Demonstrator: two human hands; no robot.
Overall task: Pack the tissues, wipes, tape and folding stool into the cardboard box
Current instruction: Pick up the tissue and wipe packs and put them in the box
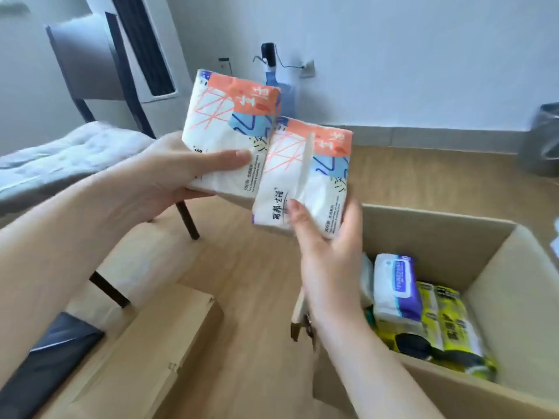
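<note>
Two soft tissue packs, white with orange tops and blue and pink patterns, are held up in mid-air. My left hand (169, 176) grips the upper-left tissue pack (230, 131) from below and the side. My right hand (326, 246) holds the lower-right tissue pack (305, 176), which overlaps the first one's corner. Below right stands the open cardboard box (438, 231). Inside it lie a white and purple wipes pack (396, 288), yellow-green packs (447, 319) and a dark object (411, 343).
A second cardboard box (145, 343) lies at lower left on the wooden floor (251, 282). A chair with a grey cushion (69, 158) and dark legs stands at left. A water dispenser bottle (272, 74) stands by the wall, a dark bin (544, 140) at far right.
</note>
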